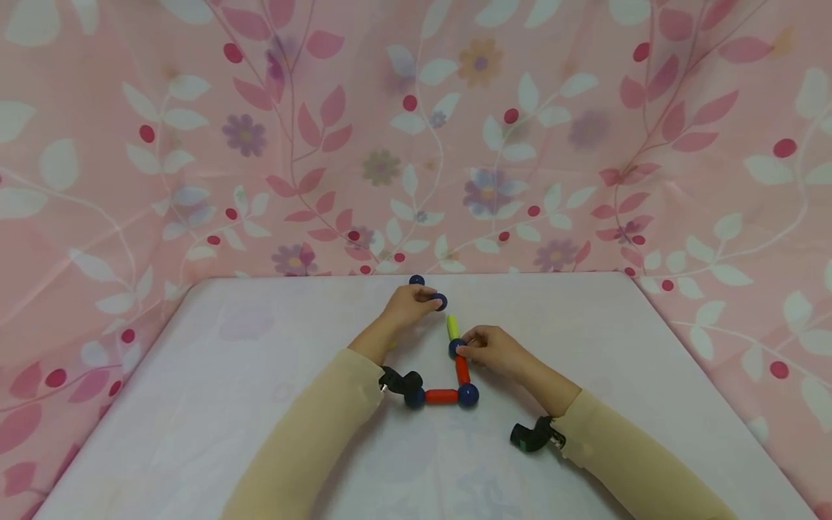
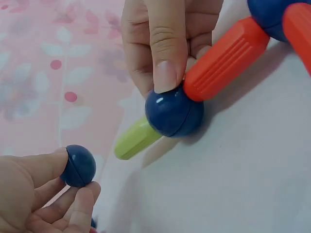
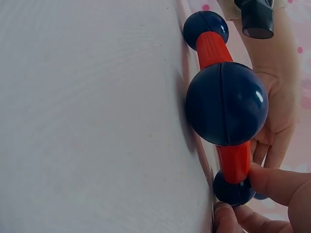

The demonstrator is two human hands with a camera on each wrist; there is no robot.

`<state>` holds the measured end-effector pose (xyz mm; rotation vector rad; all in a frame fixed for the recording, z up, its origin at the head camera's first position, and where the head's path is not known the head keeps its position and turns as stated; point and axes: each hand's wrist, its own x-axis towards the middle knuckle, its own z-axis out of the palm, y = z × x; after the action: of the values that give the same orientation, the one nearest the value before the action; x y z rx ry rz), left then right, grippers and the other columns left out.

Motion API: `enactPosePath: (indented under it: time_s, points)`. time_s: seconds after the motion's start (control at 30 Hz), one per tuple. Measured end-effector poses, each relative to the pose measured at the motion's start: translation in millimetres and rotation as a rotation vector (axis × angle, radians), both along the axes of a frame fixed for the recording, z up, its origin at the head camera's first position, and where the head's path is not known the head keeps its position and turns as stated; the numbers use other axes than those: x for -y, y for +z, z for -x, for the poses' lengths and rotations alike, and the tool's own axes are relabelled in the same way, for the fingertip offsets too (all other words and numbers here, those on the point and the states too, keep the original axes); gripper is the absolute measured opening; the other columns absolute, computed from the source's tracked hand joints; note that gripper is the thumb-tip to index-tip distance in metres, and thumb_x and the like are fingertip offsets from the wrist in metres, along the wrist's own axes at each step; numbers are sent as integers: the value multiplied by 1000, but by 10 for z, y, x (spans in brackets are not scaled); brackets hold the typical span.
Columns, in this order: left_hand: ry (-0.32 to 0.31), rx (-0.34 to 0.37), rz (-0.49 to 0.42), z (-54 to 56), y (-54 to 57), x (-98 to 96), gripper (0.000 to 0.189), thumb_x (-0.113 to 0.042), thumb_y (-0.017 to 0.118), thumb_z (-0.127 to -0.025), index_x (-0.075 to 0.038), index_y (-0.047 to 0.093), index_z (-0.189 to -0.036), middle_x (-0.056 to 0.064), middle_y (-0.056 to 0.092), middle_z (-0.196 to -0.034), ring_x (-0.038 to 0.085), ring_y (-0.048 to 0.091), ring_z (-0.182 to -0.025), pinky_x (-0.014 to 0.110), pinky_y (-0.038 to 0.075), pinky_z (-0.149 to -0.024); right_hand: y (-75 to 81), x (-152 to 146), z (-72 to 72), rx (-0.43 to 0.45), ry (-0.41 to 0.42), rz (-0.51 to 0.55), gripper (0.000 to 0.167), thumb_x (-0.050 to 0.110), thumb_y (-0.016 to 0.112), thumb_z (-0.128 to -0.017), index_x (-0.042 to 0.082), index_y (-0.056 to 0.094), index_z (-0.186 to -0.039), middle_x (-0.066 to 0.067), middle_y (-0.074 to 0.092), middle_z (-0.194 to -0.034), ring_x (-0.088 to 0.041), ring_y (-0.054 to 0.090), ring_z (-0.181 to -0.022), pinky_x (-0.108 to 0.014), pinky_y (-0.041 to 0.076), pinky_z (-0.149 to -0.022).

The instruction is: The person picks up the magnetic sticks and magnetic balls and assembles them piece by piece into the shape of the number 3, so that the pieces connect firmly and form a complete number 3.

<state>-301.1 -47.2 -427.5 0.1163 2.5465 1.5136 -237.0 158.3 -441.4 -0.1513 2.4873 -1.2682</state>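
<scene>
My left hand (image 1: pixel 408 305) pinches a loose blue ball (image 2: pixel 80 166) between thumb and fingertips, just off the free end of a yellow-green rod (image 1: pixel 453 326). My right hand (image 1: pixel 499 352) pinches another blue ball (image 2: pixel 175 115), where that rod meets a red rod (image 1: pixel 463 370). This red rod runs to a blue corner ball (image 1: pixel 468 395). From the corner, a second red rod (image 1: pixel 441 396) reaches left to a further blue ball (image 1: pixel 414 398), partly covered by the left wrist camera in the head view. Together these joined pieces make an L shape lying on the table.
One more blue ball (image 1: pixel 417 279) sits at the table's far edge, behind my left hand. A small yellowish piece (image 1: pixel 392 345) shows beside the left wrist, mostly hidden. The white-covered table (image 1: pixel 195 375) backs onto a pink floral curtain (image 1: pixel 416 144).
</scene>
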Motion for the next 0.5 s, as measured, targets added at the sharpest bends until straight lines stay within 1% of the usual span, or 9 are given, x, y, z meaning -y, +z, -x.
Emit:
enactPosePath:
  time_s: [0.07, 0.2, 0.4, 0.5]
  points:
    - [-4, 0, 2, 22, -25, -23, 39, -29, 70, -95, -6, 66, -127, 13, 68, -119, 26, 64, -105, 38, 51, -95, -4, -3, -2, -4, 7, 1, 29, 22, 71, -94, 1, 67, -113, -6, 65, -85, -19, 57, -73, -27, 48, -66]
    - [-5, -22, -4, 33, -72, -78, 40, -28, 71, -95, -4, 66, -127, 14, 68, -117, 25, 66, -103, 36, 53, -92, -15, -12, 2, -10, 23, 13, 29, 22, 71, -94, 1, 66, -112, -6, 65, -84, -18, 56, -72, -28, 47, -64]
    - [28, 7, -58, 6, -108, -163, 38, -28, 69, -97, -4, 66, -126, 13, 69, -114, 24, 66, -100, 35, 54, -89, -19, -31, 6, -16, 35, 32, 29, 22, 72, -94, 0, 66, -112, -5, 64, -83, -18, 55, -70, -28, 46, -64]
    - [41, -1, -58, 4, -150, -173, 36, -27, 68, -97, -4, 67, -123, 12, 69, -111, 24, 65, -99, 35, 53, -90, -11, -31, 5, -18, 40, 40, 29, 22, 72, -94, 0, 66, -111, -5, 64, -82, -18, 54, -70, -28, 46, -63]
